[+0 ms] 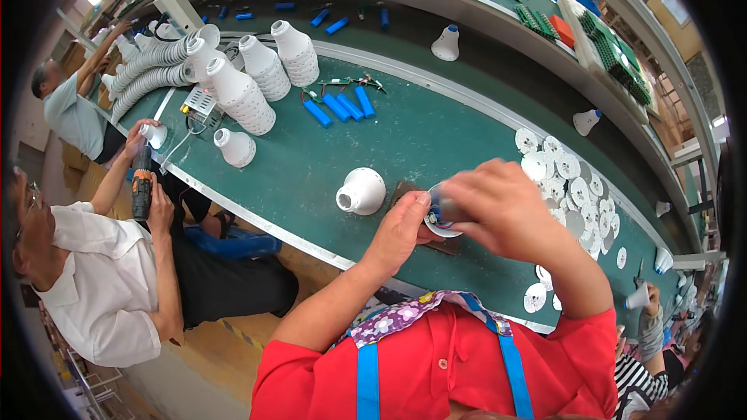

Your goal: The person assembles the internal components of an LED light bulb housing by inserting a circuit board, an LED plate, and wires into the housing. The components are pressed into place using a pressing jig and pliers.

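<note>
In the head view, the person's two hands meet over the near part of the green tabletop [311, 187]. The left hand [401, 233] pinches the rim of a white housing [447, 232] between thumb and fingers, its open side facing up, with bluish parts and thin wires showing inside. The right hand [498, 206] is bent over that opening and blurred, its fingers curled; whether they grip anything cannot be told. The housing is above a brown pad [449, 246], partly covered by the hands.

Just left of the pad, a cone-shaped white shell [363, 190] lies tilted, its narrow neck toward the person. Farther off are four blue cylinders [336, 107] side by side, near small green boards [340, 82] with wires. To their left rise stacks of white shells [243, 101], with a single shell [235, 148] standing in front of them. Right of the hands spreads a heap of flat white discs [576, 183], some overlapping.

Beyond the tabletop, a dark belt [513, 70] bears more white shells and blue cylinders. At the left, a co-worker in a white shirt [97, 280] holds an orange-and-black power driver [142, 187] and another white shell [154, 134].
</note>
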The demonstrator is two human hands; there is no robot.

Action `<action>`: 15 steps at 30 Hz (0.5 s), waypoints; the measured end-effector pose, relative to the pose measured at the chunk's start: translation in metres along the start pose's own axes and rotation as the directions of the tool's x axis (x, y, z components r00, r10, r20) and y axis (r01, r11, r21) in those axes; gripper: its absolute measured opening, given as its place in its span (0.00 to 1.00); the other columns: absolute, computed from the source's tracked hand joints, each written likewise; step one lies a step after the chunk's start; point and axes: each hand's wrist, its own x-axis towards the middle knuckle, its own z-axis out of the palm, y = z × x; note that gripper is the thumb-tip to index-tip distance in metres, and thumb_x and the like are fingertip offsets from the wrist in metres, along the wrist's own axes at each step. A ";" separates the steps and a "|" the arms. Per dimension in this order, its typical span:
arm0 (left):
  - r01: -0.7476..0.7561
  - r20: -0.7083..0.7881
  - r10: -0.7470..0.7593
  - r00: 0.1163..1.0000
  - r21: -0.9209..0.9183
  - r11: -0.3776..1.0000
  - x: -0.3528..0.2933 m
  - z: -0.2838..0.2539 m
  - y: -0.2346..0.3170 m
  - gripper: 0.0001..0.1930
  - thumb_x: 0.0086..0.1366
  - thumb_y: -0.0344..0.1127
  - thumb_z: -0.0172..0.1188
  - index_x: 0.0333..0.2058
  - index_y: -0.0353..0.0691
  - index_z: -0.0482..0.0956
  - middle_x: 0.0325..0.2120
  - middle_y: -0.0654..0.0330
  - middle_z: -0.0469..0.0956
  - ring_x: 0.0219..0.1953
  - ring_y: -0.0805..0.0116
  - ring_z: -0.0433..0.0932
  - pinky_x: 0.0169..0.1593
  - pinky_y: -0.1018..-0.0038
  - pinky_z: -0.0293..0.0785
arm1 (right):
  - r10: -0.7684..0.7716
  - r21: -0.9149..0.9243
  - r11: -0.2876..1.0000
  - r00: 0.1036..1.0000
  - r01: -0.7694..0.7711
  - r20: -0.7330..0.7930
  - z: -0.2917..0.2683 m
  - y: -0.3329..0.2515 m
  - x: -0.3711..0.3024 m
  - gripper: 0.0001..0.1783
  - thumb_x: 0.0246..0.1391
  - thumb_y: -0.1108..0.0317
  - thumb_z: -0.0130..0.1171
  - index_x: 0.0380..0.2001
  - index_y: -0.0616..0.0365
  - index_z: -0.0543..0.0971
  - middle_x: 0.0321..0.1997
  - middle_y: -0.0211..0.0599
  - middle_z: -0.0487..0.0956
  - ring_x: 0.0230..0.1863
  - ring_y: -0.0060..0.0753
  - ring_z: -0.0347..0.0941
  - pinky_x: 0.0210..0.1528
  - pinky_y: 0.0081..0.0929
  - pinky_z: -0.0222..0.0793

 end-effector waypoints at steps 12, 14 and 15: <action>-0.051 0.044 0.049 0.998 0.026 0.998 0.002 -0.001 -0.004 0.23 0.68 0.48 0.35 0.50 0.34 0.61 0.44 0.54 0.68 0.42 0.68 0.74 0.46 0.71 0.73 | 0.030 -0.138 0.990 0.988 -0.009 0.152 0.000 -0.006 0.006 0.26 0.33 0.66 0.66 0.42 0.53 0.74 0.40 0.30 0.75 0.40 0.36 0.68 0.38 0.33 0.63; -0.059 0.034 0.059 0.998 0.006 0.998 0.003 -0.002 -0.005 0.23 0.68 0.48 0.35 0.50 0.33 0.61 0.44 0.54 0.68 0.42 0.68 0.74 0.46 0.71 0.73 | -0.003 -0.075 0.997 0.985 0.016 0.175 -0.002 -0.004 0.011 0.27 0.32 0.66 0.66 0.42 0.53 0.74 0.40 0.30 0.75 0.40 0.36 0.69 0.38 0.33 0.62; -0.059 0.043 0.058 0.997 0.011 0.998 0.002 -0.003 -0.006 0.23 0.68 0.48 0.35 0.50 0.33 0.61 0.44 0.54 0.68 0.42 0.67 0.74 0.46 0.71 0.73 | -0.008 -0.070 0.997 0.984 0.021 0.179 -0.005 -0.007 0.012 0.27 0.32 0.66 0.66 0.42 0.53 0.74 0.40 0.30 0.75 0.40 0.36 0.69 0.38 0.33 0.62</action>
